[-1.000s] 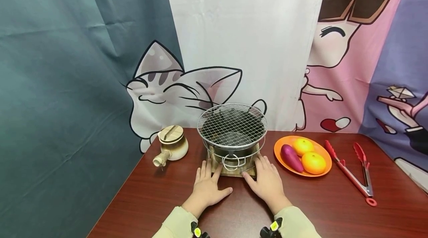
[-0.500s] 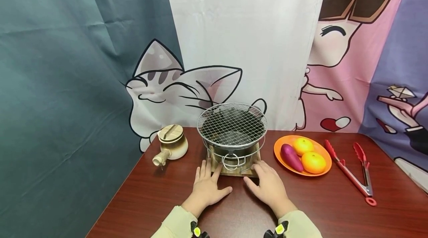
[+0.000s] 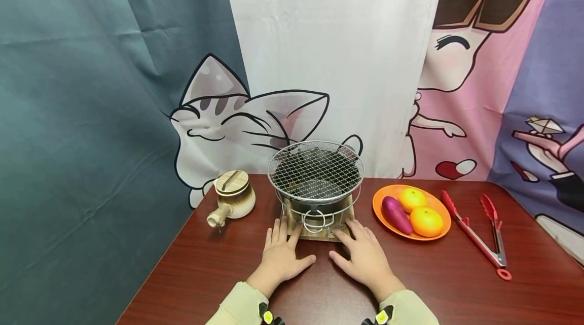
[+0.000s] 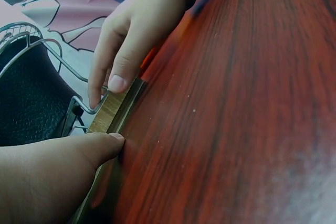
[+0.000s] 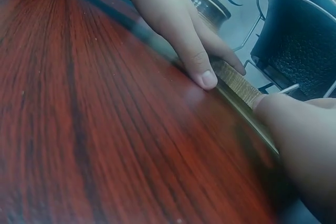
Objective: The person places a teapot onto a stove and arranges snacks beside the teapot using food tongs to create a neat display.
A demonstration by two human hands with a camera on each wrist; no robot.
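Observation:
In the head view, a small tabletop grill stands at the middle of the table. It has a round wire mesh (image 3: 316,179), a dark bowl beneath, a wire frame and a wooden base board (image 3: 315,237). My left hand (image 3: 279,260) lies with straight, spread fingers at the board's left front corner. On the opposite corner, my right hand (image 3: 368,261) touches the board with extended fingers, its thumb on the table side. Both wrist views show the board's front edge (image 4: 107,113) (image 5: 239,85) between the two hands. Neither hand grips anything visible.
Left of the grill stands a small side-handled pot (image 3: 234,201) with a wooden lid. To the right, an orange plate (image 3: 380,211) carries a purple eggplant (image 3: 396,215) and two orange fruits (image 3: 426,221). Red-tipped tongs (image 3: 483,241) lie spread beyond it. A printed curtain (image 3: 342,51) hangs behind.
My right hand has shifted slightly at the board's right corner, its thumb moving off the board toward the table. The left hand and the grill stay in place.

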